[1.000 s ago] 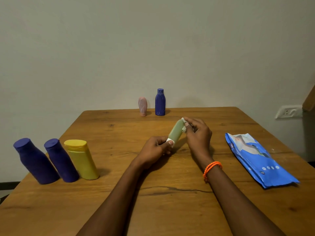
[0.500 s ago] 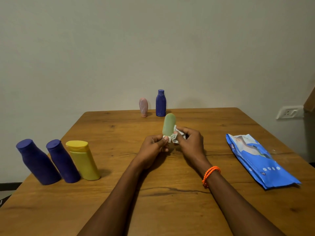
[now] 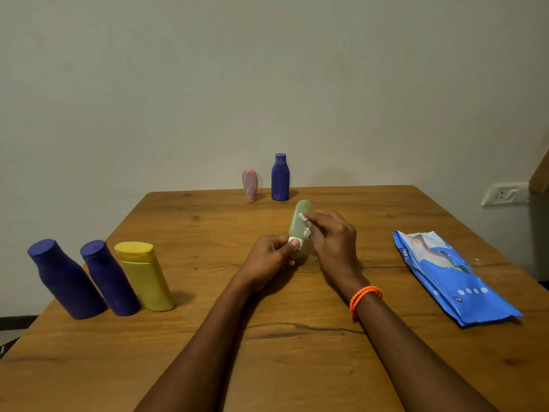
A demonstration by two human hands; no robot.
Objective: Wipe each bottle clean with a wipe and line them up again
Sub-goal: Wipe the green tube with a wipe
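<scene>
green bottle [image 3: 299, 224] held upright above the table [image 3: 208, 337], left hand [image 3: 271, 258] pinching its white cap end, right hand [image 3: 332, 236] pressing a wipe [image 3: 306, 223] on it (probably light, slick plastic; grip low).

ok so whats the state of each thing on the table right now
pale green tube bottle: gripped at its white cap by left hand
white wipe: pressed on it by right hand
two blue bottles, yellow bottle: standing, capped
pink tube, far blue bottle: standing
blue wipes pack: lying flat
</scene>
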